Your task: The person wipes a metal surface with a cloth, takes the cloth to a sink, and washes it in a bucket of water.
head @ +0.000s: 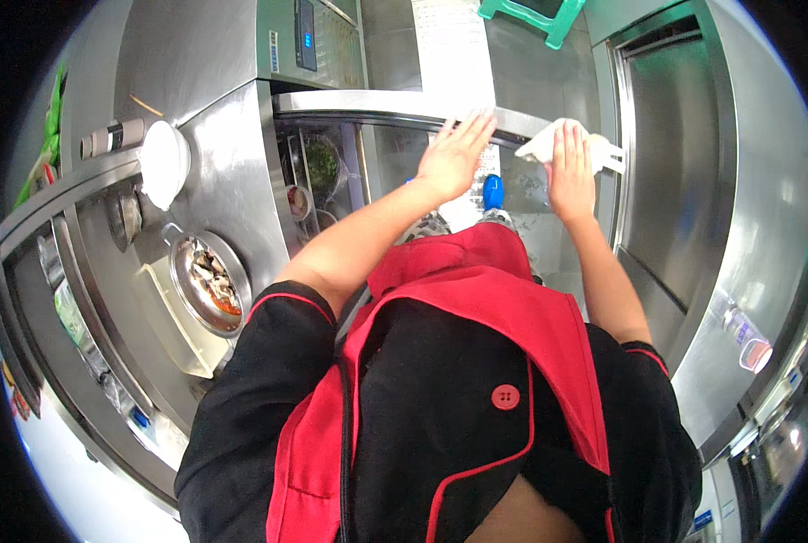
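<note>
An open steel cabinet door (356,102) runs across in front of me, seen along its top edge. My left hand (455,156) lies at that edge with its fingers stretched out and nothing held. Farther right, my right hand (570,173) has a white cloth (553,139) under its straight fingers, near the door's free end. Whether the cloth touches the door I cannot tell. Inside the refrigerated cabinet, left of the door, sit greens under plastic wrap (322,163) and a small round container (298,202).
On the left counter stand a metal pan of sliced food (213,282), a white bowl (166,165) and a pale plastic bin (180,326). A steel cabinet (675,156) rises on my right, with a plastic bottle (747,339) on its top. A green stool (539,20) is ahead.
</note>
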`<action>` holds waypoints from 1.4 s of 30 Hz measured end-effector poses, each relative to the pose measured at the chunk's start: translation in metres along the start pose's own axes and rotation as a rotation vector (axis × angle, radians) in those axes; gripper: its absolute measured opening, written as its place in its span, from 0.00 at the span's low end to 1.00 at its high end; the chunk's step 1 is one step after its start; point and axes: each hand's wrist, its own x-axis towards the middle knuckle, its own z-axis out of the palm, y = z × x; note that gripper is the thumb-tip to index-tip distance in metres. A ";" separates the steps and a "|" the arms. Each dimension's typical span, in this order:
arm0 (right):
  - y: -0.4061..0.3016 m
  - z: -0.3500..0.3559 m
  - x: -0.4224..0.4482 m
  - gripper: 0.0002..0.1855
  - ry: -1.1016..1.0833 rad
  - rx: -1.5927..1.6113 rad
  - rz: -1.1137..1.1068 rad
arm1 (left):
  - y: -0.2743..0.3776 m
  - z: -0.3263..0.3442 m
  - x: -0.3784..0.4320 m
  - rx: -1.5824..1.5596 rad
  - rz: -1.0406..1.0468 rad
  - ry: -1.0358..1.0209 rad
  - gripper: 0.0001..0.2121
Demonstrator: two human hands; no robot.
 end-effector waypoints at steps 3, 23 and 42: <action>0.017 -0.001 0.036 0.38 0.104 0.062 -0.049 | -0.013 -0.006 0.020 0.058 0.015 -0.045 0.33; -0.068 0.025 0.136 0.28 0.547 0.601 0.039 | -0.082 -0.040 0.089 -0.039 0.089 -0.027 0.33; -0.234 0.040 0.157 0.21 0.328 0.814 -0.255 | -0.209 -0.062 -0.043 -0.449 -0.187 -0.056 0.33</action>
